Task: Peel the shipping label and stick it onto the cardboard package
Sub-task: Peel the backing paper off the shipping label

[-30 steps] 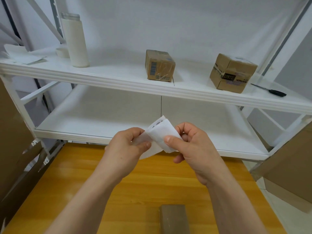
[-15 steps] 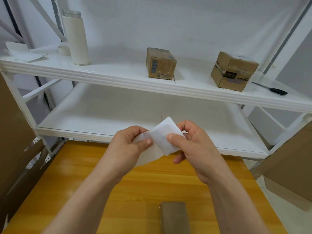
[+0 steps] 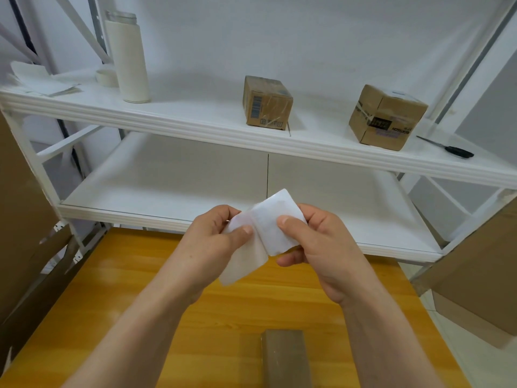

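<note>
Here, in the head view, both hands are held up over the yellow wooden table, in front of the low white shelf. The shipping label is between them, in the air, not touching the table. It is bent into two white flaps that meet in the middle. The left hand pinches the flap that hangs down, with the thumb on top. The right hand pinches the flap that stands up, thumb on the front and fingers curled behind. I cannot tell which flap is the sticker and which is the backing.

The cardboard package lies on the table near the bottom edge, well below the hands, and nothing touches it.

On the top shelf stand a tall white bottle, two small brown boxes set apart, and a black-handled tool at the far right.
</note>
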Available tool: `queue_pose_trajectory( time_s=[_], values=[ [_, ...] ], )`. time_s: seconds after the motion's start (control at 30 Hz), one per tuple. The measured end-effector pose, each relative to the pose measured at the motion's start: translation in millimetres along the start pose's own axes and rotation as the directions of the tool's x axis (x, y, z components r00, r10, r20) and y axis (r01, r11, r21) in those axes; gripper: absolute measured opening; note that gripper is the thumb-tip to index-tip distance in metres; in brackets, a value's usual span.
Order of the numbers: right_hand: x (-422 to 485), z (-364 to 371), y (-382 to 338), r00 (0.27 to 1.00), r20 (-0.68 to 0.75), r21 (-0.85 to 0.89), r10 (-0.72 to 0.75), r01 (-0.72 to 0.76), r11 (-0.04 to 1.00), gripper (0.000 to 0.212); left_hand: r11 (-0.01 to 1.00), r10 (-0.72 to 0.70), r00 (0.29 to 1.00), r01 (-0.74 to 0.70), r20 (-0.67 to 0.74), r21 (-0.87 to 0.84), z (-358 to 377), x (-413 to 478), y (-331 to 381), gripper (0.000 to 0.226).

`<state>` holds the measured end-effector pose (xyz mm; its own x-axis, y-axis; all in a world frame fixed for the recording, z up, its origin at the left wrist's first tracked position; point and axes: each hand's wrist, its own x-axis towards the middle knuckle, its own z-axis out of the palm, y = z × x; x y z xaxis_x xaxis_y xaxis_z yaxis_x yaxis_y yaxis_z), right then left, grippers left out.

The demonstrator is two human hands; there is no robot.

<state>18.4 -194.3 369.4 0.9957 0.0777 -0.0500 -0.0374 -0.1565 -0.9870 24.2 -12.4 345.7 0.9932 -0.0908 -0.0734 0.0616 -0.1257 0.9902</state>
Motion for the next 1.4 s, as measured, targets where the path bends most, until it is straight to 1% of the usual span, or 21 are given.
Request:
queue_pose_trajectory(
  time_s=[0.27, 0.33, 0.47, 0.57, 0.77, 0.83, 0.9, 1.0, 1.13, 1.27, 1.4],
  values=[
    [-3, -2, 1, 0.999, -0.021, 0.077, 0.042, -0.041, 0.996, 0.019, 0.999, -0.027, 0.999, 0.029, -0.046, 0.04, 1, -4, 2, 0.006],
    [-4, -2, 1, 0.999, -0.019, 0.08, 0.046, -0.044, 0.996, 0.018, 0.998, -0.022, 0.998, 0.025, -0.055, 0.055, 2, -5, 3, 0.012],
    [-6, -2, 1, 0.999, -0.004, 0.065, 0.04, -0.04, 0.997, 0.018, 0.993, 0.024, 0.998, -0.017, -0.063, 0.114, 4, -7, 5, 0.035],
    [-6, -2, 1, 0.999, -0.003, 0.058, 0.041, -0.04, 0.998, 0.018, 0.979, 0.056, 0.996, -0.043, -0.063, 0.198, 4, -6, 4, 0.041],
    [-6, -2, 0, 0.999, -0.01, 0.047, 0.038, -0.037, 0.998, 0.017, 0.908, 0.097, 0.989, -0.041, -0.114, 0.417, 4, -11, 11, 0.034],
    [-7, -2, 0, 0.999, -0.007, 0.048, 0.037, -0.037, 0.998, 0.017, 0.872, 0.127, 0.98, -0.037, -0.152, 0.489, 4, -12, 12, 0.033],
    [-8, -2, 0, 0.999, -0.004, 0.053, 0.041, -0.041, 0.998, 0.016, 0.848, 0.16, 0.972, -0.045, -0.174, 0.528, 3, -12, 13, 0.032],
    [-8, -2, -1, 0.999, -0.003, 0.041, 0.044, -0.044, 0.998, 0.016, 0.843, 0.167, 0.967, -0.039, -0.194, 0.536, 1, -11, 14, 0.026],
    [-8, -2, -1, 0.999, -0.01, 0.016, 0.046, -0.046, 0.999, 0.016, 0.81, 0.227, 0.952, -0.068, -0.204, 0.583, 1, -11, 13, 0.023],
    [-8, -4, -1, 0.999, -0.015, 0.013, 0.051, -0.051, 0.999, 0.016, 0.788, 0.257, 0.944, -0.082, -0.205, 0.61, 0, -10, 10, 0.02],
    [-7, -4, -1, 0.999, -0.021, 0.014, 0.043, -0.042, 0.999, 0.018, 0.826, 0.249, 0.953, -0.118, -0.171, 0.551, -3, -9, 11, 0.014]
  ],
)
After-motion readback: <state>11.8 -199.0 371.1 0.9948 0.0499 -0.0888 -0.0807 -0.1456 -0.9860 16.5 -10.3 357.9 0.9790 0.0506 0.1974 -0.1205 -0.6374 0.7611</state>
